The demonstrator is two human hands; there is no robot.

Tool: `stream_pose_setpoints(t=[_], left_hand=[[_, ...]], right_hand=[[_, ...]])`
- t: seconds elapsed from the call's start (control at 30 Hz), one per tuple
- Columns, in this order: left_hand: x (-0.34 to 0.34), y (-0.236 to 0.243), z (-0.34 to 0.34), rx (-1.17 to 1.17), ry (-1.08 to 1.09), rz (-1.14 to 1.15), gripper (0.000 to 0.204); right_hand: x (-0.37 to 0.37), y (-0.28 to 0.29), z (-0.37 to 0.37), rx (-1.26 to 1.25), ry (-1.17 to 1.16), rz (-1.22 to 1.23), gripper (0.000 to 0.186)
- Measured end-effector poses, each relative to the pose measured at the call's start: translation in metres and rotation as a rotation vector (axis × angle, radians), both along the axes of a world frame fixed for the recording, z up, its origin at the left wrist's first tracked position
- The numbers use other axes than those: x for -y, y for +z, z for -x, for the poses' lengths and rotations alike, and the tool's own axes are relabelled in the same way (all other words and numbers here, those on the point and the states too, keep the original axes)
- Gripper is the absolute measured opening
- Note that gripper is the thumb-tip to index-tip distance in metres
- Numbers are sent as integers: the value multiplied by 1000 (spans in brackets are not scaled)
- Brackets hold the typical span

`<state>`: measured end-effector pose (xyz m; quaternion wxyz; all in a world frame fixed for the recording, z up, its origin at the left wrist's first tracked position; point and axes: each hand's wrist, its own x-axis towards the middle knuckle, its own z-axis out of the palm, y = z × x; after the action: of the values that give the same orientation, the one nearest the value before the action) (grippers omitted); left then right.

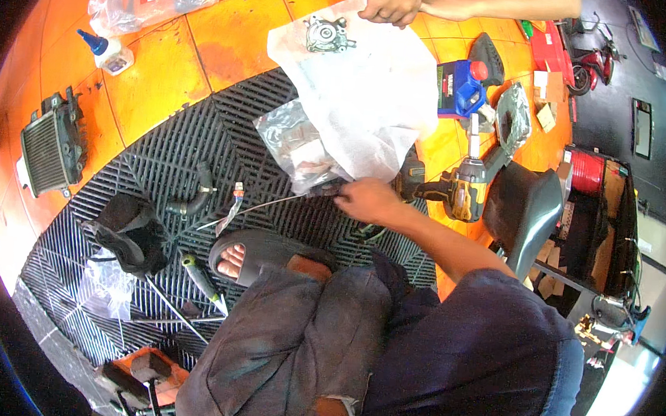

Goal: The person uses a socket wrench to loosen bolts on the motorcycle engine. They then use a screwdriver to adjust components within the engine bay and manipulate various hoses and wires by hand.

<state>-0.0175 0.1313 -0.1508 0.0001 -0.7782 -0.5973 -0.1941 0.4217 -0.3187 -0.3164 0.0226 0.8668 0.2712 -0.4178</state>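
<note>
My right hand (370, 203) reaches in from the right on a bare forearm. Its fingers are closed at a dark thing by the lower edge of a white translucent plastic sheet (363, 95), and I cannot make out what they hold. A thin metal rod (264, 205) runs left from near the fingertips. Just beyond lies a clear bag (297, 146) with parts inside. A cast metal engine part (327, 35) rests on the sheet's far left. At the sheet's far edge, another person's hand (391, 2) grips the plastic. My left hand is out of view.
Left stand a radiator (45, 148) and a blue-nozzled bottle (114, 53). On the black mat are a rubber hose (188, 201) and a green-handled tool (200, 278). Right are a blue jug (456, 93), a yellow-black impact wrench (467, 192) and a black panel (527, 212).
</note>
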Motion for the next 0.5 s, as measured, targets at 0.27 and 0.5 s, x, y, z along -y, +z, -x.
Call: stream_pose_setpoints(t=[0.27, 0.5], left_hand=[[19, 21, 58, -100, 114, -42, 35], [22, 19, 22, 431, 487, -51, 50]], right_hand=[[101, -6, 72, -316, -1278, 204, 83], [79, -58, 40, -172, -937, -129, 68]])
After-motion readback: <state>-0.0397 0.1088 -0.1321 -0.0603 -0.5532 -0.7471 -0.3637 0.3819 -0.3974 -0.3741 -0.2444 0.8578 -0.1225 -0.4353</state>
